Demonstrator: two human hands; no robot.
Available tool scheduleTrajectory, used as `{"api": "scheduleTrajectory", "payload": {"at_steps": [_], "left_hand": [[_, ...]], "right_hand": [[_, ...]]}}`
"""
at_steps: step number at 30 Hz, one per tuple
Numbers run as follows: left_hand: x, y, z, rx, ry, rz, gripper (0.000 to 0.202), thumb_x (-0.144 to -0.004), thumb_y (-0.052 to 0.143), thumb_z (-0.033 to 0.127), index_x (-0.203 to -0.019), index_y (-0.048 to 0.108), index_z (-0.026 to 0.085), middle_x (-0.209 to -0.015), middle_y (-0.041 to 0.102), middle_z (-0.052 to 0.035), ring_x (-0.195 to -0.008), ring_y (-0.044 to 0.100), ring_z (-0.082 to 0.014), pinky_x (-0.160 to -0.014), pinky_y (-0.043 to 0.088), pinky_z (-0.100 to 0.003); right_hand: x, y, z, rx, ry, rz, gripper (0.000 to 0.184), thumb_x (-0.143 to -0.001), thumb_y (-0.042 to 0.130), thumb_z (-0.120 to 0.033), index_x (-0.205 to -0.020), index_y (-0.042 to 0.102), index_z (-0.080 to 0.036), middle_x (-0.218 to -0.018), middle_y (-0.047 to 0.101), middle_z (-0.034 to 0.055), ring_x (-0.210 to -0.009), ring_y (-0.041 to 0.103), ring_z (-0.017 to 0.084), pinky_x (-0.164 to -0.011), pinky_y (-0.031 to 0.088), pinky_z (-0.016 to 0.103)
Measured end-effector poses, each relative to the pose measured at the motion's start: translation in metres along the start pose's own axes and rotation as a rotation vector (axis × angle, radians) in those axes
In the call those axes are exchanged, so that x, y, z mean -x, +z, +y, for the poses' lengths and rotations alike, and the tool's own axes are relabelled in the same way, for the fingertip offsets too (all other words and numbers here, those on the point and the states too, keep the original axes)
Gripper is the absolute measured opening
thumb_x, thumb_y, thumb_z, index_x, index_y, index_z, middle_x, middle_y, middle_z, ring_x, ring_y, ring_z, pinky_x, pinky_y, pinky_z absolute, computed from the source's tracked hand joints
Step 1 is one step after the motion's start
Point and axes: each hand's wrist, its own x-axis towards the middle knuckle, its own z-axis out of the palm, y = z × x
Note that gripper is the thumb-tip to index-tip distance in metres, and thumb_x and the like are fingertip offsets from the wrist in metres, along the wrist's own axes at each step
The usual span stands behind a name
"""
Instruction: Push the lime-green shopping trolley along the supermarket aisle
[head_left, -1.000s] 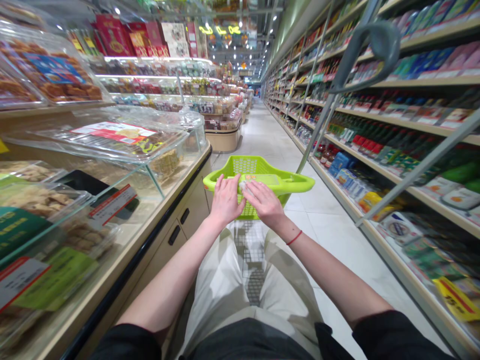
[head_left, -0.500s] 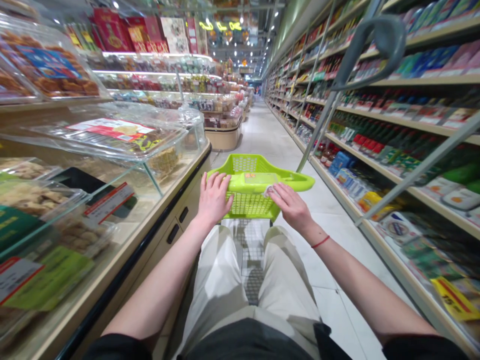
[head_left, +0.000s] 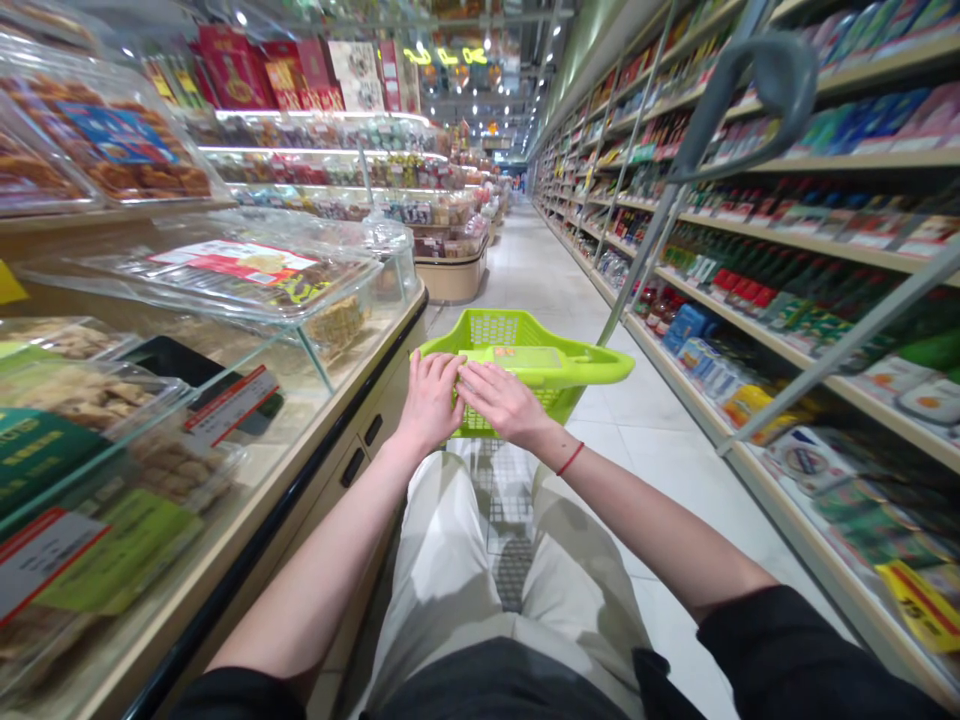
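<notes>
A bright green shopping cart [head_left: 525,405] with a lattice basket stands right in front of my legs. Its thick green handle [head_left: 592,368] runs crosswise and carries a small label panel. My left hand [head_left: 433,402] is wrapped over the handle's left end. Close beside it, fingertips meeting the left hand's fingers, my right hand [head_left: 504,400] lies over the same bar with its fingers together. A crumpled whitish tissue showed under the right fingers a moment ago; the hand now covers it.
On the left runs a display counter [head_left: 375,400] with glass edges and clear packs of food. Tall stocked shelves [head_left: 750,230] line the right side, with a grey metal ladder frame [head_left: 652,240] before them. A tiled aisle [head_left: 517,250] stretches ahead.
My right hand has slid left along the handle, from right of the label panel to against my left hand. The tissue has gone out of sight under it. My left hand stays put.
</notes>
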Motion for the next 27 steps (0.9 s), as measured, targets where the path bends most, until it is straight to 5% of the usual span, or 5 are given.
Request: {"api": "scheduleTrajectory", "payload": {"at_steps": [8,12,23,27], "left_hand": [[0.0,-0.005,0.0,0.025,-0.013,-0.035,0.053,-0.084,0.051,0.014,-0.136,0.051,0.022,-0.129,0.061,-0.0099,-0.126,0.051,-0.0301,-0.122,0.011,-0.069],[-0.001,-0.004,0.002,0.027,-0.015,-0.046,0.054,-0.083,0.051,0.013,-0.136,0.051,0.022,-0.13,0.061,-0.0105,-0.127,0.051,-0.0303,-0.121,0.011,-0.07],[-0.001,-0.006,0.001,0.042,-0.03,-0.044,0.056,-0.081,0.046,0.008,-0.135,0.052,0.021,-0.127,0.064,-0.0108,-0.125,0.053,-0.0289,-0.122,0.012,-0.067],[0.001,-0.006,-0.001,0.059,-0.026,-0.036,0.053,-0.082,0.044,0.008,-0.133,0.052,0.021,-0.126,0.065,-0.0094,-0.124,0.054,-0.0273,-0.123,0.011,-0.065]], "right_hand": [[0.058,-0.043,0.027,0.054,0.03,-0.025,0.041,-0.101,0.044,-0.009,-0.136,0.062,-0.018,-0.142,0.061,0.0119,-0.141,0.048,0.025,-0.114,0.048,0.049],[0.073,-0.046,0.033,0.026,0.04,-0.015,0.042,-0.1,0.044,-0.007,-0.137,0.06,-0.018,-0.141,0.061,0.0128,-0.141,0.047,0.025,-0.114,0.048,0.05],[-0.005,0.002,0.001,-0.033,-0.077,-0.039,0.036,-0.101,0.043,-0.012,-0.129,0.065,-0.01,-0.139,0.063,0.0172,-0.139,0.05,0.028,-0.114,0.048,0.052],[-0.008,0.0,-0.001,-0.016,-0.093,-0.02,0.036,-0.1,0.044,-0.01,-0.129,0.065,-0.008,-0.138,0.063,0.0184,-0.139,0.05,0.028,-0.114,0.047,0.05]]}}
